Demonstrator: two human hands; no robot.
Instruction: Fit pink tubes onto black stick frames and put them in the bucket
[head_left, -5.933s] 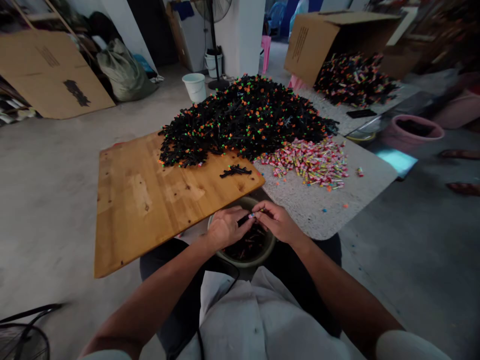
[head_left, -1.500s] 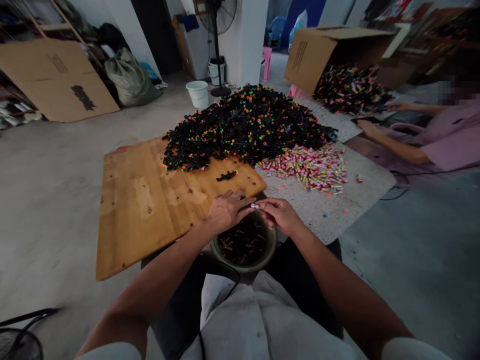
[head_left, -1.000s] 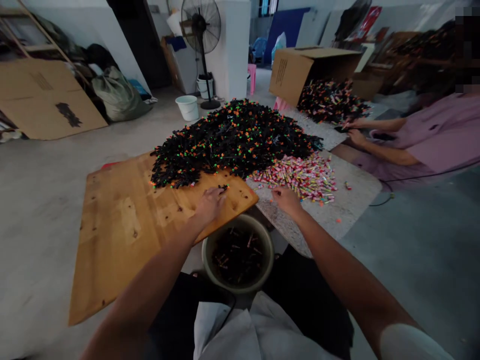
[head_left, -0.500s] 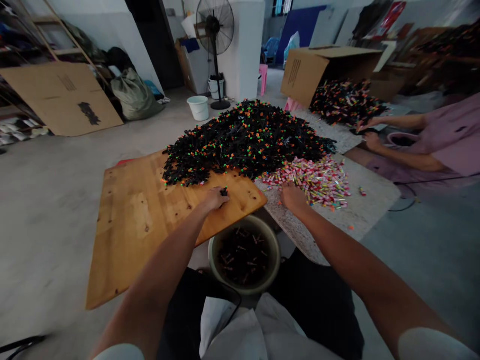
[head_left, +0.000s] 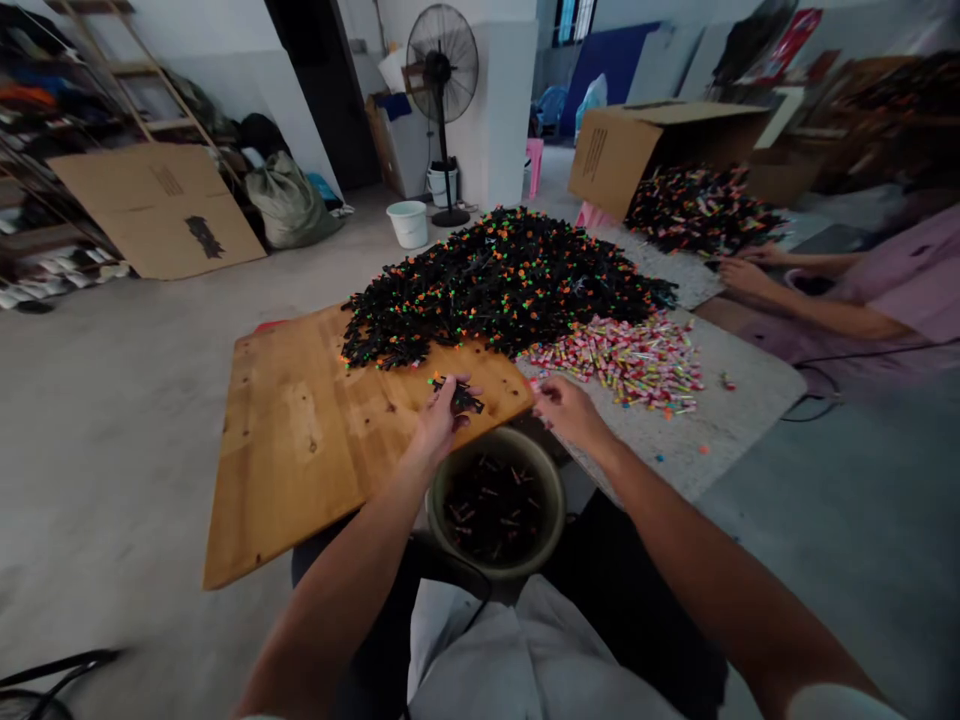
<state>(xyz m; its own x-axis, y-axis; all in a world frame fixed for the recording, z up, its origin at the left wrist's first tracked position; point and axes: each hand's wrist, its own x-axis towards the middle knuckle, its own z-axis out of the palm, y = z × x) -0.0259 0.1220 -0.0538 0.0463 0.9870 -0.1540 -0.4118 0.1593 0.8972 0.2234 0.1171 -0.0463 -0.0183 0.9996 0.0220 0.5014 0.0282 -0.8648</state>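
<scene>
Palm up over the front of the wooden board (head_left: 285, 430), my left hand (head_left: 435, 425) is closed around a few small black plastic pieces (head_left: 468, 400) with an orange or green tip. My right hand (head_left: 570, 412) has its fingertips pinched on a small pink candy-like tube (head_left: 535, 385), just right of the board's corner. A big heap of black pieces (head_left: 495, 280) with orange and green tips rises behind both hands. Beside it lies a pile of pink and yellow tubes (head_left: 637, 360). Below my hands, a round tub (head_left: 556, 500) holds black pieces mixed with some tubes.
A speckled tabletop (head_left: 739, 390) adjoins the board on the right. Another person's hands (head_left: 742, 270) work at a second pile by a tipped cardboard box (head_left: 611, 160). A standing fan (head_left: 442, 70) and a white bucket (head_left: 409, 225) stand behind the heap.
My left hand has turned palm up and lifted, showing the black pieces. My right hand has drawn back leftward from the tube pile, a tube at its fingertips. The view has shifted slightly.
</scene>
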